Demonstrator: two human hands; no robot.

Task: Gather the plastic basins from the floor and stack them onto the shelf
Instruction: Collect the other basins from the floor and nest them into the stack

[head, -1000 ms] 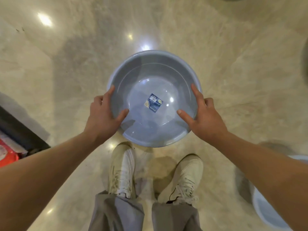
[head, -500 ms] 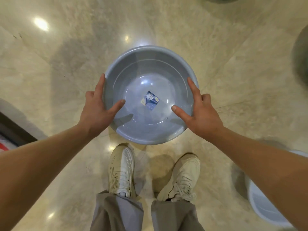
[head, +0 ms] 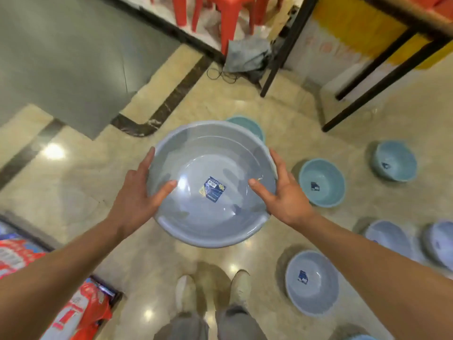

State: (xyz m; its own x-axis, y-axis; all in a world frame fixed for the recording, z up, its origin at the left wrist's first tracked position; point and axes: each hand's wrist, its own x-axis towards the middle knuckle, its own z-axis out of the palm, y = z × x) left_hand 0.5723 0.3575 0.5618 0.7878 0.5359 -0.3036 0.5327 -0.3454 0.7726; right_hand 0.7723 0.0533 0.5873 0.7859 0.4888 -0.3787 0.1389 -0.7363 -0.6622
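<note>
— What are you seeing through the head camera?

— I'm looking down at a grey-blue basin point(head: 210, 185) that both hands are holding up above the floor point(head: 81, 182), open side facing me. A blue label point(head: 212, 189) is sitting in its bottom.

— How are the hands gripping it?

— The left hand point(head: 137, 195) is clamping the left rim, thumb lying inside the bowl and fingers wrapping the outside. The right hand point(head: 282, 192) is doing the same on the right rim. Both are closed firmly on the basin.

— Where are the other basins?

— They're sitting on the floor to my right. A teal basin point(head: 247, 126) is peeking out just behind the held one. Another teal basin point(head: 322, 182) is lying just beside the right hand, and a third teal basin point(head: 394, 164) is farther right. A grey basin point(head: 311, 283) is resting below the right forearm, and two more pale basins point(head: 414, 239) are lying near the right edge, touching each other as far as I can tell.

— Anything else?

— Red stools point(head: 230, 18) are standing at the top, dark table legs point(head: 377, 77) are slanting at the upper right, and red packaging point(head: 81, 307) is showing at the lower left. The shoes point(head: 240, 288) are pointing forward beneath the basin.
</note>
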